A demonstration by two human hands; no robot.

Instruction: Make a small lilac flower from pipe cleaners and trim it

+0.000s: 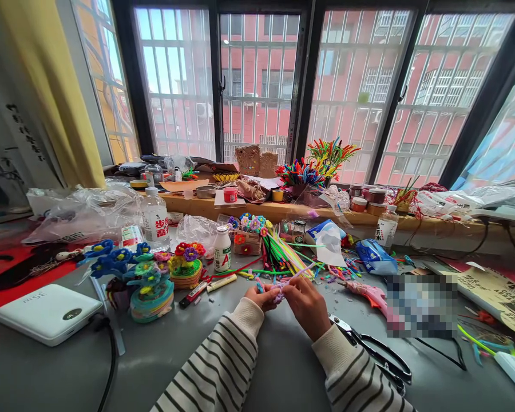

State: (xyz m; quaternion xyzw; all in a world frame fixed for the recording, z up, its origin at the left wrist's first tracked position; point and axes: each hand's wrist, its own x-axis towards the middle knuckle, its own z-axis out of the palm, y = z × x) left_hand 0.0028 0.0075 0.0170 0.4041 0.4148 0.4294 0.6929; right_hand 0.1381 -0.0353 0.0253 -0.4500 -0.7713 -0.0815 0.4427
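Note:
My left hand (pixel 262 296) is closed around a small bundle of purple and blue pipe cleaners (pixel 278 293) above the middle of the table. Against the same piece, my right hand (pixel 308 306) pinches a light purple pipe cleaner (pixel 301 276), whose free end sticks up to the right. My fingers hide much of the worked part. Just behind my hands lies a fan of loose green, yellow, pink and white pipe cleaners (pixel 283 252). Several finished pipe cleaner flowers (pixel 251 223) stand in a small woven box (pixel 246 243) beyond them.
Black-handled scissors (pixel 375 349) lie beside my right wrist, near a pink glue gun (pixel 367 293). Left are a white power bank (pixel 49 313) with a cable, blue flowers (pixel 111 260), a pot (pixel 151 300), a lighter (pixel 193 294) and a white bottle (pixel 222 249). Jars (pixel 375 197) line the sill.

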